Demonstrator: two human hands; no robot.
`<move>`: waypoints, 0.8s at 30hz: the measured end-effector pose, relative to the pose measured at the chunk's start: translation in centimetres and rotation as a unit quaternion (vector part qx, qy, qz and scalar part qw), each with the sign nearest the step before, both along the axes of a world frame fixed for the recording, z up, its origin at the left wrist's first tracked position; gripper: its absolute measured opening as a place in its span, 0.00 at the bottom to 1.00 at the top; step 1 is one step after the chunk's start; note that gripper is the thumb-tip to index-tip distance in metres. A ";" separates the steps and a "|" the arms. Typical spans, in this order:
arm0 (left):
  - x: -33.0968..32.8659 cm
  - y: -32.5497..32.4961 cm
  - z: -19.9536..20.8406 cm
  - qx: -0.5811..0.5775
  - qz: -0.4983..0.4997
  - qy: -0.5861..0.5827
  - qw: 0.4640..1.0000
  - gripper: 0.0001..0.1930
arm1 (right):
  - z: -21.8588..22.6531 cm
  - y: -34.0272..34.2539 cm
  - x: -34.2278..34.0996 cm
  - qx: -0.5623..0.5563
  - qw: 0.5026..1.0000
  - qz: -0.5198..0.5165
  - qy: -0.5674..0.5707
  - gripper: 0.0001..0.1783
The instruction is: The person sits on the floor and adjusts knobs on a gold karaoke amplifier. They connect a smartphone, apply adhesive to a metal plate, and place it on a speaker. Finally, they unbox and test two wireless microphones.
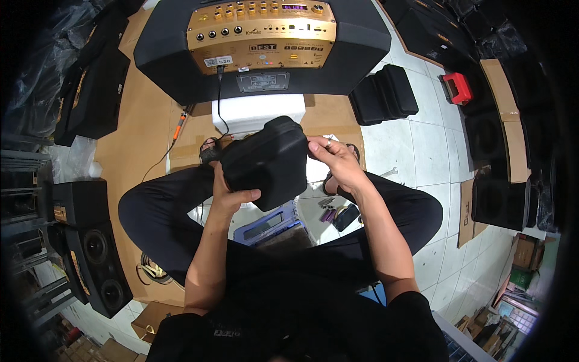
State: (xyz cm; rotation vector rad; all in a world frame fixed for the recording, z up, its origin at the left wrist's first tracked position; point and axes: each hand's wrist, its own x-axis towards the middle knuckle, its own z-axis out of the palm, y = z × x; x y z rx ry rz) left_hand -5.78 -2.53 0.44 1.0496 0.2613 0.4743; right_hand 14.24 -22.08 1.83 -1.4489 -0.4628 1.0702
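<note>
A black soft-looking case (268,166) with rounded corners is held tilted above my lap. My left hand (229,196) grips its near left side, with the thumb lying across the front. At the case's right edge, the thumb and forefinger of my right hand (341,161) are pinched together; whatever small part they hold there is too small to make out. Two similar black cases (383,95) stand side by side on the floor to the right. Beyond my hands is a large black speaker (356,33) with a gold control panel (259,39) and a cable plugged in.
White foam (259,111) sits under the speaker on cardboard (142,90). A soldering iron (180,125) with an orange handle lies to the left. Between my legs are a blue plastic case (265,226) and small tools. A red stool-like object (458,88) and stacked speakers (497,199) stand right.
</note>
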 end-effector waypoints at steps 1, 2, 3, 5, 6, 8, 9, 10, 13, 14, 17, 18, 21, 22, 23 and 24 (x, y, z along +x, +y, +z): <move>0.0 -0.1 -0.1 -0.010 0.013 0.005 1.000 0.46 | -0.2 0.0 0.0 -0.064 0.998 0.018 -0.007 0.28; 0.2 -0.5 -0.3 -0.020 0.019 0.008 1.000 0.46 | -0.4 -0.5 -0.1 -0.128 0.991 0.030 -0.015 0.31; 0.4 -0.6 -0.6 -0.029 0.025 0.012 0.999 0.46 | -1.1 -0.8 -0.5 -0.190 0.981 0.041 -0.022 0.34; 0.3 -0.4 -1.9 -0.104 0.075 0.026 0.991 0.45 | -5.2 -1.4 -2.5 -0.187 0.975 -0.032 0.118 0.42; -0.2 -0.1 -2.4 -0.141 0.104 0.036 0.984 0.45 | -5.5 -1.6 -2.1 -0.157 0.974 -0.029 0.162 0.38; -0.6 0.9 -2.8 -0.163 0.109 0.003 0.981 0.46 | -6.3 -1.6 -1.4 -0.125 0.966 -0.085 0.208 0.29; -1.1 1.5 -2.9 -0.173 0.114 -0.010 0.978 0.46 | -6.7 -1.5 -1.6 -0.123 0.959 -0.143 0.212 0.25; -1.4 2.2 -3.8 -0.144 0.103 -0.047 0.983 0.37 | -6.7 -1.7 -1.4 -0.096 0.953 -0.167 0.232 0.17; -1.2 3.2 -2.5 -0.197 0.102 -0.050 0.974 0.33 | -4.3 -0.9 -1.6 -0.046 0.952 -0.192 0.235 0.10; -0.8 3.2 -2.1 -0.186 0.090 -0.078 0.975 0.39 | -4.6 -1.0 -1.3 -0.047 0.959 -0.181 0.211 0.09; -0.9 3.5 -2.1 -0.182 0.116 -0.083 0.973 0.43 | -5.0 -0.8 -0.7 -0.037 0.976 -0.153 0.148 0.09; -1.1 3.6 -2.0 -0.169 0.117 -0.080 0.975 0.44 | -4.6 -0.4 -0.7 -0.027 0.980 -0.149 0.133 0.09; -1.4 3.8 -1.5 -0.135 0.123 -0.081 0.980 0.44 | -2.8 0.5 -1.0 -0.033 0.984 -0.136 0.108 0.09; -1.3 3.7 -1.2 -0.125 0.123 -0.087 0.981 0.43 | -3.0 0.8 -1.1 -0.038 0.989 -0.124 0.073 0.09; -1.4 3.6 -1.0 -0.115 0.124 -0.090 0.981 0.41 | -3.3 0.8 -1.3 -0.044 0.992 -0.113 0.040 0.10; -1.7 3.7 -1.1 -0.111 0.116 -0.093 0.983 0.42 | -3.6 0.7 -1.4 -0.038 0.993 -0.102 0.049 0.09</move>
